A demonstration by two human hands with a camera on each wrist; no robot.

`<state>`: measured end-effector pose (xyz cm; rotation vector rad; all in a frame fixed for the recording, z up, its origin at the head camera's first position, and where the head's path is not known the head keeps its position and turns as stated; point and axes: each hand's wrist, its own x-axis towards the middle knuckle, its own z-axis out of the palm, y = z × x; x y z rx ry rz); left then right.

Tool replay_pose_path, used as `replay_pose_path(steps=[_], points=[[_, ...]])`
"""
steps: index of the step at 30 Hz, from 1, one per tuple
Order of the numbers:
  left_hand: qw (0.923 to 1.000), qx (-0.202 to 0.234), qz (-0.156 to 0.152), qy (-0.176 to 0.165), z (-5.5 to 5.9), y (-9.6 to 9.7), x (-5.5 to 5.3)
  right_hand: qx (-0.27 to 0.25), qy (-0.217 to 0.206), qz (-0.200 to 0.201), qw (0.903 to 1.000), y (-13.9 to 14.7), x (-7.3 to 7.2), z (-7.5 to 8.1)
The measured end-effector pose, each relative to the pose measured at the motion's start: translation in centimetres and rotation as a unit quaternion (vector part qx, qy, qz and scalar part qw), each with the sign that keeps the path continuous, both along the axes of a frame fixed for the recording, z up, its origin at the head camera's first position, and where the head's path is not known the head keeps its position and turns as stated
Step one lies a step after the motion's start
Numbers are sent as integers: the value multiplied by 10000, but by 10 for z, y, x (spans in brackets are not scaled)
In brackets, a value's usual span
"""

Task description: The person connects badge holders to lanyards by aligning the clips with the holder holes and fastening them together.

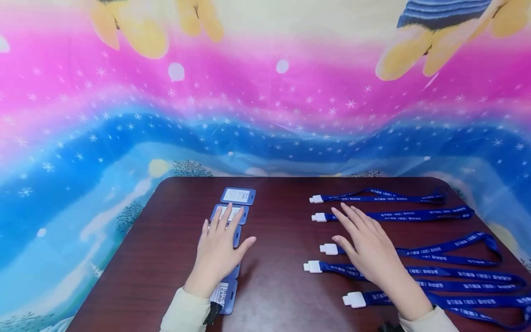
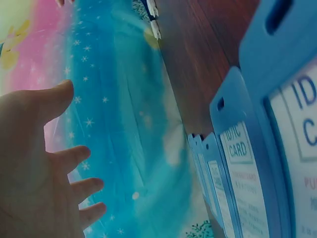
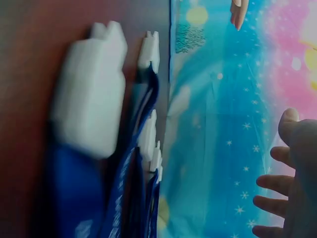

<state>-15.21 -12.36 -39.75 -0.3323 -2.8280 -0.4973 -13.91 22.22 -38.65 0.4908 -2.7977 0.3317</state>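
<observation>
My left hand [image 1: 215, 258], its fingers spread and holding nothing, hovers over a column of several blue ID card holders [image 1: 238, 196] on the left half of the table. In the left wrist view, the nearest card holders [image 2: 242, 168] show white inserts printed "ID/IC CARD" and a slot at one end. Part of the column is hidden under the hand. My right hand [image 1: 373, 249], also with extended fingers and nothing in it, is above several dark blue lanyards [image 1: 390, 199] with white print. Each lanyard has a white plastic clip [image 1: 354, 299] at its left end.
The dark reddish-brown table [image 1: 278, 230] has rounded far corners. Behind it hangs a backdrop cloth [image 1: 265, 120] in pink and blue with snowflakes. The lanyards' looped ends reach toward the table's right edge.
</observation>
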Motion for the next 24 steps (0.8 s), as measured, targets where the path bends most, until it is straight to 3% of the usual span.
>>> replay_pose_path(steps=[13, 24], points=[[9993, 82, 209, -302, -2, -4, 1, -118, -336, 14, 9994, 19, 52, -4], [9988, 91, 220, -430, -4, -7, 3, 177, -639, 112, 9977, 23, 73, -8]])
